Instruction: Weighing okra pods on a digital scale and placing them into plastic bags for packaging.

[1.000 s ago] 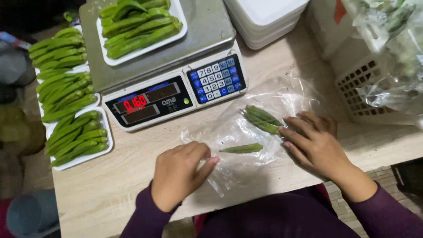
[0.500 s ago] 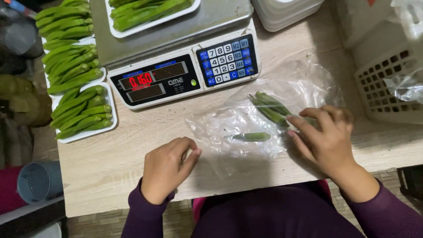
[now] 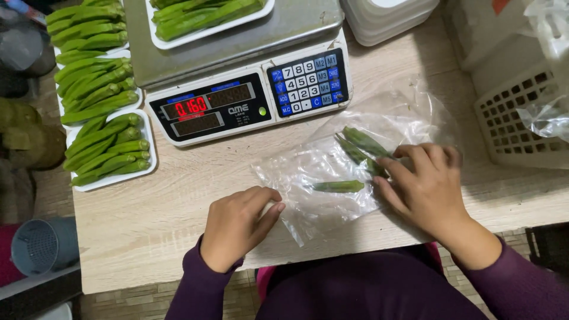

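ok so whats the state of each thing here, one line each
scale: switched on, red digits lit, tray of okra on it
plastic bag: lying flat, a few okra pods on it
left hand: empty, at the bag's edge
right hand: on the pods
side trays: filled with okra

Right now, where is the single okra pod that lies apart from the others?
In the head view, the single okra pod lies on the clear plastic bag between the left hand and right hand, below the scale.

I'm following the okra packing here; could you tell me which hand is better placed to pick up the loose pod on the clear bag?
Probably the right hand: its fingers lie beside the pod; the left hand is farther.
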